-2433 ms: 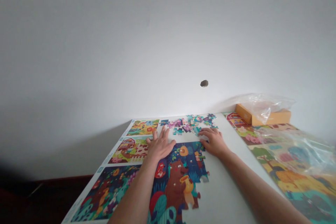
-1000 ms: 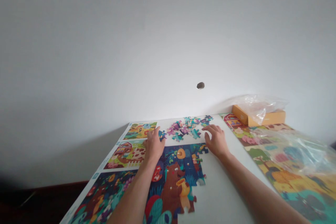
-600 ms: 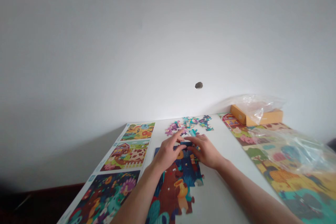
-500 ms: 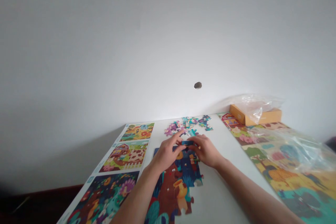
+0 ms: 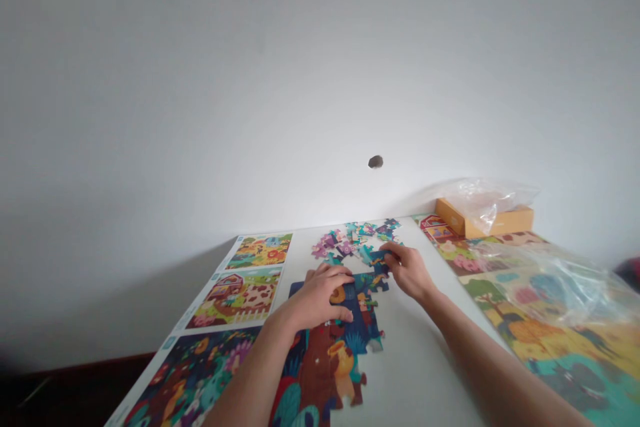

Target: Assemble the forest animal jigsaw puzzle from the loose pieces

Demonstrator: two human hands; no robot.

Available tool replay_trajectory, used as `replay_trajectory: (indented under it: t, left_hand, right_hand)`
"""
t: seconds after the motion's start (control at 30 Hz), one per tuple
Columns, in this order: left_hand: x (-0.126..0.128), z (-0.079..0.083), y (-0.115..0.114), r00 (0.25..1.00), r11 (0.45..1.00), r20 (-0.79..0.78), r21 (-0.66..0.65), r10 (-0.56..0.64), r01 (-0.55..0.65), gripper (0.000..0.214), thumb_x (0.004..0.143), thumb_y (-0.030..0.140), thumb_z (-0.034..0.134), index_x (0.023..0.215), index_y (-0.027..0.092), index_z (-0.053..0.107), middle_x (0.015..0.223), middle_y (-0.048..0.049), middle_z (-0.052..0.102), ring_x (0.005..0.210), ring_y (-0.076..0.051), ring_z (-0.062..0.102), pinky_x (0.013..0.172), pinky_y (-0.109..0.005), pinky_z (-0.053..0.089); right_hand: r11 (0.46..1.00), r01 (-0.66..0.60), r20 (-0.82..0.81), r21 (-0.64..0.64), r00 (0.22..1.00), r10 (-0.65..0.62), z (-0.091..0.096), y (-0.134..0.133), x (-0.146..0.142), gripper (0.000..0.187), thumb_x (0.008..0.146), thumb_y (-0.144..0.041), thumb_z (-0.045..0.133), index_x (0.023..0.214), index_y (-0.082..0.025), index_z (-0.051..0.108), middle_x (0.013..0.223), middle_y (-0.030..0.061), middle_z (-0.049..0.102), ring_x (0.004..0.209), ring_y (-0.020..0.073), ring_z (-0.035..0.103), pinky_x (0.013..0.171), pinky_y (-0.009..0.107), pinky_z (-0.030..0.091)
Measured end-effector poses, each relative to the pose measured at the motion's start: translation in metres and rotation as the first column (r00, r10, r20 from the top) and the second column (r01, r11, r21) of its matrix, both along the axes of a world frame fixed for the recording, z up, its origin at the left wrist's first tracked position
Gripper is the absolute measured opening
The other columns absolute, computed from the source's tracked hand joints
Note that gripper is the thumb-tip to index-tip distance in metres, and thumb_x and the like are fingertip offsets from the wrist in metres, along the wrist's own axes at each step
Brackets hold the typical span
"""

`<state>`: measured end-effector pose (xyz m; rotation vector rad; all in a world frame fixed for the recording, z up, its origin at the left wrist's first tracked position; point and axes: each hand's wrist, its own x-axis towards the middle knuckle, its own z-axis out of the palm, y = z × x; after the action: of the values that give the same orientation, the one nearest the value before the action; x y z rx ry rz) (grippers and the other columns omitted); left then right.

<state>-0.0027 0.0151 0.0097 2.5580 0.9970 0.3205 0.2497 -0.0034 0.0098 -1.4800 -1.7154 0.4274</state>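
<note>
The puzzle (image 5: 320,363) is navy, brown and teal.

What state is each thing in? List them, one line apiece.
Bear puzzle, partly assembled, right edge jagged
Blue piece, pinched in right grip, seating unclear
Loose pieces, scattered beyond the puzzle
Picture sheet, flat
Orange box, partly covered; open or shut unclear
Clear bag on the box, crumpled
Animal picture at right, flat, partly under clear plastic

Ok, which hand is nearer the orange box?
Right: the right hand pinches a blue puzzle piece, left of the orange box and nearer the camera; the left hand rests on the partly assembled puzzle, farther left.
</note>
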Motion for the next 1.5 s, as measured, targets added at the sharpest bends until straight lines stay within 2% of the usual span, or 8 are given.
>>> replay_trajectory:
  t: [0.2, 0.53, 0.8, 0.93, 1.07, 1.2, 1.4, 1.5]
  left_hand:
    - [-0.002, -0.002, 0.0, 1.0, 1.0, 0.011, 0.01, 0.008, -0.008, 0.071, 0.063, 0.059, 0.078, 0.125, 0.03, 0.059, 0.135, -0.004, 0.054, 0.123, -0.03, 0.044, 0.104, -0.044, 0.033]
    - [0.0, -0.001, -0.001, 1.0, 1.0, 0.002, 0.006, 0.012, -0.012, 0.069, 0.062, 0.052, 0.082, 0.124, 0.032, 0.06, 0.135, -0.0029, 0.052, 0.124, -0.03, 0.043, 0.104, -0.045, 0.033]
    - [0.001, -0.001, -0.002, 1.0, 1.0, 0.013, -0.004, 0.017, -0.017, 0.069, 0.062, 0.052, 0.082, 0.124, 0.032, 0.061, 0.135, -0.003, 0.052, 0.123, -0.03, 0.042, 0.105, -0.045, 0.033]
    - [0.003, 0.003, -0.004, 1.0, 1.0, -0.003, -0.021, 0.011, -0.011, 0.063, 0.065, 0.048, 0.081, 0.124, 0.036, 0.062, 0.138, -0.0003, 0.051, 0.123, -0.03, 0.042, 0.106, -0.046, 0.031]
    - [0.006, 0.007, -0.007, 1.0, 0.997, -0.013, -0.07, -0.029, 0.028, 0.055, 0.069, 0.038, 0.079, 0.122, 0.04, 0.063, 0.143, 0.0048, 0.049, 0.124, -0.031, 0.038, 0.107, -0.048, 0.028]
    - [0.008, 0.011, -0.01, 0.998, 0.989, 0.0, -0.13, -0.069, 0.069, 0.058, 0.073, 0.029, 0.075, 0.127, 0.041, 0.058, 0.145, 0.0066, 0.049, 0.125, -0.03, 0.037, 0.108, -0.048, 0.026]
    - [0.008, 0.012, -0.012, 0.997, 0.988, 0.028, -0.134, -0.074, 0.077, 0.06, 0.073, 0.028, 0.074, 0.129, 0.042, 0.057, 0.145, 0.0055, 0.049, 0.125, -0.029, 0.037, 0.108, -0.047, 0.025]
    - [0.008, 0.01, -0.012, 0.996, 0.988, 0.041, -0.128, -0.079, 0.084, 0.06, 0.072, 0.028, 0.075, 0.128, 0.042, 0.057, 0.143, 0.0053, 0.051, 0.125, -0.029, 0.038, 0.108, -0.048, 0.026]
  right_hand:
    - [0.979, 0.106, 0.164, -0.176, 0.983, -0.077, 0.001, 0.001, 0.008, 0.027, 0.072, -0.013, 0.046, 0.078, -0.021, 0.071, 0.069, 0.002, 0.068, 0.069, 0.0166, 0.06, 0.064, 0.023, 0.039]
    - [0.937, 0.221, 0.302, -0.272, 0.944, -0.134, 0.0, 0.005, 0.008, 0.028, 0.066, -0.011, 0.048, 0.075, -0.023, 0.073, 0.076, 0.0041, 0.071, 0.076, 0.019, 0.063, 0.066, 0.024, 0.039]
    - [0.893, 0.3, 0.321, -0.336, 0.928, -0.191, -0.009, 0.01, 0.012, 0.031, 0.066, -0.012, 0.051, 0.093, -0.021, 0.063, 0.073, 0.0048, 0.068, 0.073, 0.0207, 0.063, 0.06, 0.025, 0.037]
    - [0.892, 0.311, 0.368, -0.328, 0.912, -0.183, -0.009, 0.009, 0.015, 0.027, 0.07, -0.02, 0.056, 0.097, -0.02, 0.057, 0.082, 0.0075, 0.069, 0.079, 0.0226, 0.063, 0.062, 0.026, 0.037]
    - [0.879, 0.318, 0.356, -0.356, 0.916, -0.187, -0.006, 0.007, 0.017, 0.035, 0.071, -0.031, 0.063, 0.101, -0.019, 0.051, 0.081, 0.0075, 0.067, 0.078, 0.0226, 0.063, 0.061, 0.026, 0.037]
    - [0.875, 0.334, 0.361, -0.35, 0.91, -0.203, -0.003, 0.005, 0.018, 0.043, 0.069, -0.039, 0.068, 0.102, -0.019, 0.048, 0.082, 0.0066, 0.065, 0.078, 0.0228, 0.063, 0.063, 0.027, 0.038]
    - [0.885, 0.408, 0.495, -0.226, 0.83, -0.256, -0.004, 0.004, 0.019, 0.06, 0.063, -0.06, 0.07, 0.103, -0.021, 0.048, 0.097, 0.0091, 0.063, 0.097, 0.0316, 0.058, 0.078, 0.038, 0.039]
    - [0.891, 0.415, 0.525, -0.185, 0.808, -0.268, -0.006, 0.004, 0.02, 0.062, 0.062, -0.063, 0.07, 0.104, -0.021, 0.051, 0.105, 0.0111, 0.06, 0.103, 0.0337, 0.054, 0.081, 0.041, 0.037]
